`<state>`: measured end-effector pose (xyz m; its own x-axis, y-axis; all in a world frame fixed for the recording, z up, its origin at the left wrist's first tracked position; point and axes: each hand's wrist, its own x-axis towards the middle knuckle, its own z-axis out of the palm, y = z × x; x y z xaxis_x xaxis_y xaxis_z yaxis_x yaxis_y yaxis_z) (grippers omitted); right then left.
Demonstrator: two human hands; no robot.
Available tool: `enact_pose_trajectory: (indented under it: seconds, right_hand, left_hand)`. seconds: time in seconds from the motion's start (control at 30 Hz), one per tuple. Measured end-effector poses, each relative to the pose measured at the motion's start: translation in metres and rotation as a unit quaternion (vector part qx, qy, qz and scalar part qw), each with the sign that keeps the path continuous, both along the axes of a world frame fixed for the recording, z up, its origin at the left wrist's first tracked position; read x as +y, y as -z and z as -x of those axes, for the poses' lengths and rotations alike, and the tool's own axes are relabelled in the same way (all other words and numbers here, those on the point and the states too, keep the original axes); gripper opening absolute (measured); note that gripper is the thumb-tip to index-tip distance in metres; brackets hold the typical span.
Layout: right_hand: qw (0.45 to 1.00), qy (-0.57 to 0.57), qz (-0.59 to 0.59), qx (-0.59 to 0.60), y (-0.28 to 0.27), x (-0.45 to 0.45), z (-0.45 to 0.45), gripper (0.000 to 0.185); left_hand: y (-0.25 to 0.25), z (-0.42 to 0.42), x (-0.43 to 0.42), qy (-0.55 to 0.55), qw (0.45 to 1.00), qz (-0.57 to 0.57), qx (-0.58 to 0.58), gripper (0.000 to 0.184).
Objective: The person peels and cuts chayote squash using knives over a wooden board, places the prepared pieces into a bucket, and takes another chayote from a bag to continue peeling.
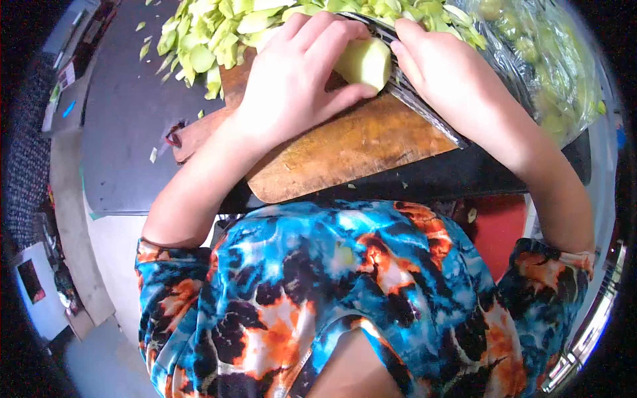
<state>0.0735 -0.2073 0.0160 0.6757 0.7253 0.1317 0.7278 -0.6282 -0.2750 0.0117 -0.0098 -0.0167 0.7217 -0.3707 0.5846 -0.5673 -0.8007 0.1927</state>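
Observation:
A pale green vegetable piece (pixel 366 64) is held on the wooden cutting board (pixel 345 149) by my left hand (pixel 302 73), its fingers over the top and its thumb along the near side. My right hand (pixel 451 79) is closed at the right of the piece, around a dark, narrow tool (pixel 424 111) that looks like a knife. The tool lies slanted against the piece's right side, its near end over the board. Exactly how my right fingers grip it is partly hidden. Light green slices (pixel 206 50) are heaped beyond the board.
The board rests on a dark table (pixel 126 132), with its handle (pixel 192 138) pointing left. Clear plastic bags (pixel 557 66) with green produce stand at the right. Small scraps lie left of the heap. A red object (pixel 497 225) shows below the table's near edge.

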Motion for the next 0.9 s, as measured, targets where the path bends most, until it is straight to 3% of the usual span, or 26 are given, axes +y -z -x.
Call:
enact_pose_trajectory:
  seconds: [0.13,0.17,0.3,0.33,0.37,0.43,0.5,0.6,0.67,0.8,0.9]
  right_hand:
    - [0.982,0.035,-0.039,0.180,-0.013,-0.005,-0.010,0.030]
    - [0.956,0.062,-0.053,0.283,-0.018,-0.009,-0.014,0.031]
    - [0.932,0.074,-0.215,0.283,-0.028,-0.030,-0.031,0.026]
    - [0.936,0.119,-0.190,0.272,-0.044,-0.031,-0.032,0.031]
    - [0.896,0.144,-0.231,0.351,-0.072,-0.033,-0.029,0.027]
    - [0.855,0.151,-0.328,0.372,-0.094,-0.031,-0.022,0.024]
    - [0.855,0.114,-0.437,0.254,-0.071,-0.034,-0.023,0.023]
    - [0.787,0.075,-0.583,0.187,-0.054,-0.014,-0.024,0.025]
    - [0.731,-0.011,-0.606,0.315,-0.032,-0.028,-0.043,0.026]
    - [0.691,0.001,-0.590,0.418,0.003,-0.029,-0.062,0.039]
    - [0.673,0.011,-0.586,0.452,0.010,-0.031,-0.064,0.039]
  left_hand:
    - [-0.004,0.003,-0.005,-0.016,1.000,-0.008,0.019,0.065]
    - [-0.004,0.003,-0.005,-0.014,1.000,-0.002,0.012,0.063]
    - [-0.008,0.010,0.005,-0.016,0.995,-0.037,0.088,0.057]
    - [-0.011,0.010,0.006,-0.039,0.993,-0.010,0.108,0.059]
    - [-0.013,0.012,0.006,-0.062,0.990,0.016,0.127,0.060]
    - [-0.016,0.014,0.007,-0.111,0.969,0.071,0.207,0.066]
    - [-0.019,0.010,0.010,-0.117,0.954,0.094,0.260,0.068]
    - [-0.021,0.006,0.012,-0.097,0.950,0.094,0.281,0.073]
    - [-0.013,0.004,0.012,-0.080,0.954,0.092,0.275,0.075]
    - [-0.014,0.004,0.001,-0.052,0.935,0.216,0.278,0.085]
    - [-0.017,-0.001,-0.003,-0.047,0.940,0.192,0.277,0.085]
